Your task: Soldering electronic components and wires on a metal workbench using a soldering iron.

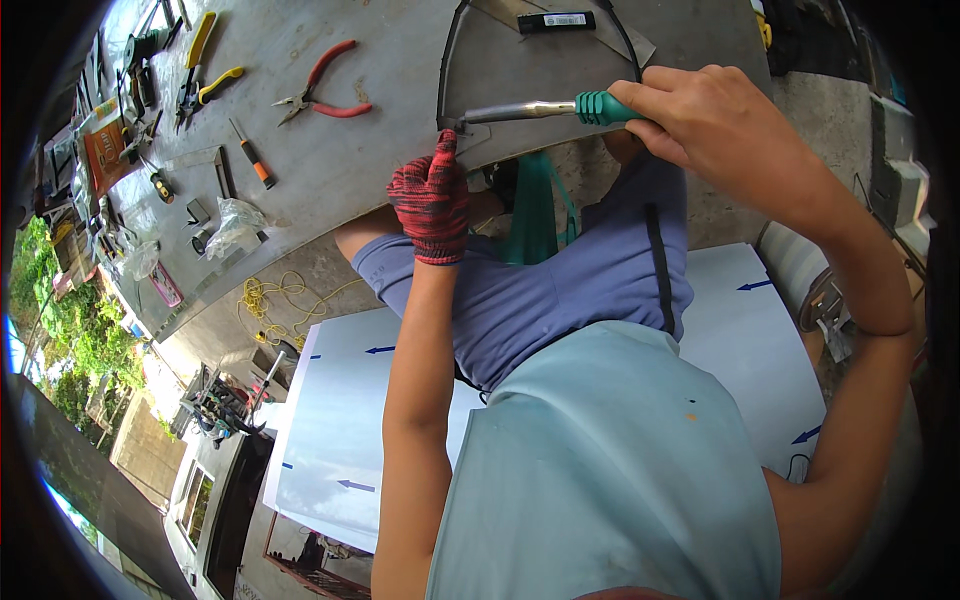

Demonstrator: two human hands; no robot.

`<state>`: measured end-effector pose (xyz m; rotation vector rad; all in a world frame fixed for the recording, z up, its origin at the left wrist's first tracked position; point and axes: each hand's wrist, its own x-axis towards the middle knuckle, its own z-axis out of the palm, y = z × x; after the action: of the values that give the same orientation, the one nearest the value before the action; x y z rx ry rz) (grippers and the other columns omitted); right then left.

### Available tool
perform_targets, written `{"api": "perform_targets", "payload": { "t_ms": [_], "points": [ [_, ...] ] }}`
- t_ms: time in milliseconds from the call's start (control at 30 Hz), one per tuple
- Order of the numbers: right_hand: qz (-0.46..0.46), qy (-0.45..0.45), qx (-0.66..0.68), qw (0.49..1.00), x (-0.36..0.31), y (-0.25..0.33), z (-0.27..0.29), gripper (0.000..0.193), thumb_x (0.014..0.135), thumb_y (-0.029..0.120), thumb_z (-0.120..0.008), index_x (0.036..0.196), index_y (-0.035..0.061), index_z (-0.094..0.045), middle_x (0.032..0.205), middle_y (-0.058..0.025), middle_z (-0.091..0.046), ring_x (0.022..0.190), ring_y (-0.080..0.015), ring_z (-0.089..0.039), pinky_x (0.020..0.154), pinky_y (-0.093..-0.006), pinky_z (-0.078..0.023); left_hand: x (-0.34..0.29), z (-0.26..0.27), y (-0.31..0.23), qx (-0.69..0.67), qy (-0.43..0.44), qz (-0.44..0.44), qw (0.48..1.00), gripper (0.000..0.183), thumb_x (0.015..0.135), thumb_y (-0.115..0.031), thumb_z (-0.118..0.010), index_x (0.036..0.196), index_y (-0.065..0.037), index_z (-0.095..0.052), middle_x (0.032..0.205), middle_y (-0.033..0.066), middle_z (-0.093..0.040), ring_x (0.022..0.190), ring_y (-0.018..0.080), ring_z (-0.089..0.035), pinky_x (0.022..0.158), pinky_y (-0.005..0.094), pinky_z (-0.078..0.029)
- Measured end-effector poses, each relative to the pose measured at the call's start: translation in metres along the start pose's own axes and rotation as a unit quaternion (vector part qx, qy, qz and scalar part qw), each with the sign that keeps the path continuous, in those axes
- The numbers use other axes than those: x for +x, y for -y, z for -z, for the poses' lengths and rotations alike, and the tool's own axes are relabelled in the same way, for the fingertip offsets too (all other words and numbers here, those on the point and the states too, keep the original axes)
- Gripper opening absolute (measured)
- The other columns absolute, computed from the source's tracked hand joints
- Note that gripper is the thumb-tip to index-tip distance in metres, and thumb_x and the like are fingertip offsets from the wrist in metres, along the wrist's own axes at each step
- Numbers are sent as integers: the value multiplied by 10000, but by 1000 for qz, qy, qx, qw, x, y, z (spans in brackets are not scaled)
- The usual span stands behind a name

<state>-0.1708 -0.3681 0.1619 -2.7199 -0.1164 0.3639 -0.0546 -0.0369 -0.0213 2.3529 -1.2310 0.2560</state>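
My right hand (680,110), bare, is wrapped around the green handle of a soldering iron (530,109). The iron lies nearly level, its metal barrel aimed left. My left hand (430,200) wears a red and black knitted glove; its fingers are curled, and the thumb and fingertip pinch the lower end of a thin black curved strip (443,70) at the table's edge. The iron's tip is right beside that end; whether they touch is too small to tell. A thin bent wire (482,132) shows under the barrel.
On the grey metal table (380,185) lie red-handled pliers (335,85), an orange screwdriver (255,158), yellow-handled cutters (195,65) and a small square (215,165). A black labelled cylinder (556,22) rests at the far side. Plastic bags and tools crowd the left; a yellow cord (290,300) lies below.
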Motion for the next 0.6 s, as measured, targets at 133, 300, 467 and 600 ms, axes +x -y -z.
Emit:
{"api": "perform_targets", "payload": {
  "t_ms": [133,300,467,600],
  "points": [
    [-5,-2,4,1000,0,2,-2,160,972,181,-700,1058,52,-658,876,-106,-680,827,-315,-709,781,-443,-552,-3,1,2,6,2,8,1000,554,811,-12,-700,1331,-199,-675,826,81,-616,740,302,-588,673,469,-465],
    [-6,3,-4,1000,1,2,0,164,970,184,-703,1061,54,-663,881,-108,-685,824,-315,-712,779,-442,-555,-1,1,0,11,-8,2,1000,595,772,21,-710,1341,-152,-693,764,122,-592,693,326,-558,649,463,-449],
    [0,1,-12,1000,2,2,2,159,970,183,-701,1058,55,-667,882,-109,-690,827,-312,-716,774,-438,-556,0,3,-1,-9,0,3,1000,588,781,21,-711,1342,-152,-692,760,123,-573,695,327,-549,650,462,-441],
    [-7,4,-7,1000,2,3,4,155,971,185,-699,1050,54,-668,883,-111,-693,831,-313,-716,774,-439,-556,1,4,-2,-3,-7,-1,1000,579,791,27,-711,1340,-154,-694,759,119,-570,699,324,-548,652,460,-440]
  ]
}}
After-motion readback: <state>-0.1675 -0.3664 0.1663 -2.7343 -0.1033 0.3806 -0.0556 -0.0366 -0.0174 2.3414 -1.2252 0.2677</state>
